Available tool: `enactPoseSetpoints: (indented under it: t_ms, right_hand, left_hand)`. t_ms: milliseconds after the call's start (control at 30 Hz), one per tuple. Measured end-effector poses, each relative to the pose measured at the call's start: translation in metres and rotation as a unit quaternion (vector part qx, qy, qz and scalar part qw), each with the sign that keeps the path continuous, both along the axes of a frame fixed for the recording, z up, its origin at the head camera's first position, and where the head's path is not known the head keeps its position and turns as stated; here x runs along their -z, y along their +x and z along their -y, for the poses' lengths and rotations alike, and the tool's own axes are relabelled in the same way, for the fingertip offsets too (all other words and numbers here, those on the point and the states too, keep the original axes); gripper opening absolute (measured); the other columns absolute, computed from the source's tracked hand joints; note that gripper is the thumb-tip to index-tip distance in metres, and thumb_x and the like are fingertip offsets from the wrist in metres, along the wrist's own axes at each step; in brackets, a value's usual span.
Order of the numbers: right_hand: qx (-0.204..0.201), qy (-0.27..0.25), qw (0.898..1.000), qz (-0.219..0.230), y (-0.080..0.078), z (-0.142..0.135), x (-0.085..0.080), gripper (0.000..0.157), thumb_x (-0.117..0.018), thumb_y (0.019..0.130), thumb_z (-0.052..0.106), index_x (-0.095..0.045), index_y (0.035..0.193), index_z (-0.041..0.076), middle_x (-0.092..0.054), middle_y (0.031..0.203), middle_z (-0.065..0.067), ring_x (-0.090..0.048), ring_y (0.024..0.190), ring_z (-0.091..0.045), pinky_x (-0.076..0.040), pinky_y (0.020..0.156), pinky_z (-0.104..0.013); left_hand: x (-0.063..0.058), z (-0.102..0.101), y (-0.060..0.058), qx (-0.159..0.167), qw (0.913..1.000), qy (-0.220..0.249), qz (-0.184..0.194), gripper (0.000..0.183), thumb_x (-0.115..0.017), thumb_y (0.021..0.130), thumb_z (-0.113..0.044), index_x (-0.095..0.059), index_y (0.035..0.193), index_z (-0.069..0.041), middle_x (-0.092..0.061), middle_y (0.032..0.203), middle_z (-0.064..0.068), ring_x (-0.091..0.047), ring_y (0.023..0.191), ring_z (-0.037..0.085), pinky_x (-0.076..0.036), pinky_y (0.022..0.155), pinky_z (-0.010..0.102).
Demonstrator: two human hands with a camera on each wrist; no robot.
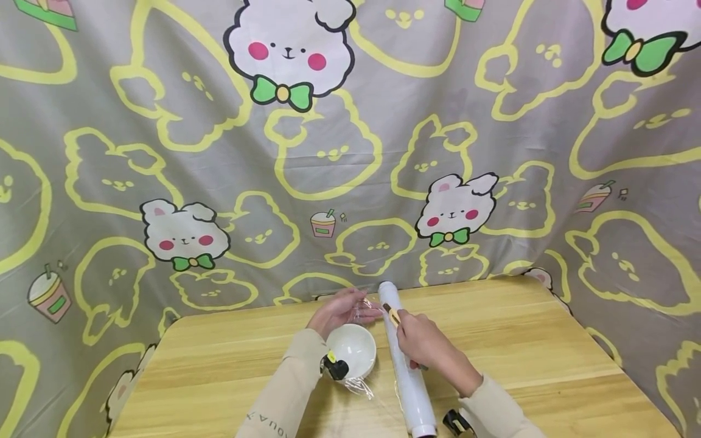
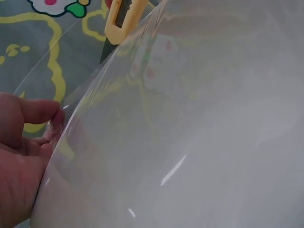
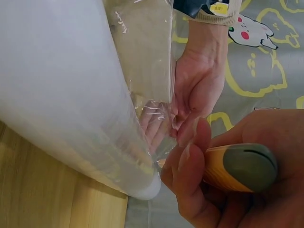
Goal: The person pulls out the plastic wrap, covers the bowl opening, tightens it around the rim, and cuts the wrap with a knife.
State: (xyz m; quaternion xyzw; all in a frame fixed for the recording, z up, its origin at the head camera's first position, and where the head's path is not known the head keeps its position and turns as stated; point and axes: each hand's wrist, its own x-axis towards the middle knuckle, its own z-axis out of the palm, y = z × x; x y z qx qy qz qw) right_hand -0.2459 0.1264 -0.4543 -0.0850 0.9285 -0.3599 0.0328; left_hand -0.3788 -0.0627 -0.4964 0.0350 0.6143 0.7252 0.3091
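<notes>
A roll of cling film lies lengthwise on the table, right of a white bowl. Clear film stretches from the roll across the bowl, with a crumpled end hanging over the near rim. My left hand is behind the bowl, its thumb and finger pinching the film's edge. Over the roll, my right hand grips a yellow and dark grey utility knife. The front of the knife is right at the stretched film edge in the left wrist view.
The wooden table has its far edge just behind the left hand and the roll's far end. A grey patterned curtain hangs behind the table and at both sides. Dark cameras are strapped at both wrists.
</notes>
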Motion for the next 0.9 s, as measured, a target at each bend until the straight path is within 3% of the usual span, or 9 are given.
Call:
enactPoseSetpoints:
  t_ms: [167,267,400,500,700,900]
  right_hand:
    - [-0.001,-0.002,1.0,-0.004,-0.001,0.002,0.0,0.045,-0.045,0.102,0.003,-0.044,0.144,-0.015,-0.059,0.067,-0.011,-0.051,0.032,-0.01,-0.044,0.03,-0.029]
    - [0.001,-0.005,1.0,-0.01,-0.003,0.004,0.001,0.045,-0.045,0.102,0.003,-0.045,0.143,-0.016,-0.063,0.076,-0.019,-0.052,0.032,-0.01,-0.044,0.03,-0.029]
    - [0.002,0.001,1.0,-0.009,-0.001,0.004,0.001,0.044,-0.047,0.101,0.002,-0.046,0.141,-0.016,-0.064,0.077,-0.021,-0.051,0.031,-0.01,-0.044,0.029,-0.029]
    - [0.001,0.006,1.0,-0.01,0.003,0.003,0.001,0.043,-0.047,0.101,0.002,-0.047,0.14,-0.016,-0.061,0.072,-0.017,-0.05,0.031,-0.01,-0.043,0.029,-0.029]
    - [-0.008,0.012,1.0,-0.009,0.014,0.002,-0.001,0.044,-0.047,0.101,0.002,-0.046,0.141,-0.017,-0.058,0.07,-0.013,-0.049,0.03,-0.008,-0.041,0.028,-0.028]
    - [-0.014,0.007,1.0,-0.004,0.024,-0.001,0.0,0.045,-0.047,0.101,0.002,-0.045,0.141,-0.018,-0.06,0.074,-0.017,-0.049,0.03,-0.008,-0.041,0.027,-0.028]
  left_hand:
    - [0.001,0.001,-0.001,0.003,1.0,0.005,-0.001,0.014,-0.034,0.111,-0.009,-0.043,0.105,0.0,-0.067,0.118,0.034,-0.07,0.109,0.04,-0.057,0.096,0.048]
    - [0.001,0.002,-0.002,0.014,0.9999,0.005,-0.002,0.016,-0.032,0.112,-0.01,-0.044,0.105,-0.001,-0.065,0.123,0.034,-0.07,0.109,0.038,-0.058,0.093,0.046]
    - [0.001,0.002,-0.002,0.019,0.9998,0.007,0.002,0.016,-0.031,0.112,-0.011,-0.042,0.107,-0.001,-0.062,0.127,0.035,-0.068,0.112,0.04,-0.059,0.092,0.046]
    - [0.002,0.001,-0.002,0.017,0.9998,0.011,0.003,0.016,-0.031,0.112,-0.011,-0.041,0.114,0.002,-0.06,0.129,0.036,-0.067,0.113,0.041,-0.058,0.093,0.047]
    - [0.002,0.0,-0.002,0.003,1.0,0.008,-0.003,0.017,-0.035,0.111,-0.009,-0.041,0.115,0.006,-0.061,0.126,0.037,-0.073,0.1,0.037,-0.058,0.093,0.049]
    - [0.001,0.0,-0.001,0.006,0.9999,0.01,0.004,0.015,-0.034,0.112,-0.009,-0.043,0.112,0.003,-0.059,0.127,0.037,-0.071,0.106,0.038,-0.058,0.093,0.048]
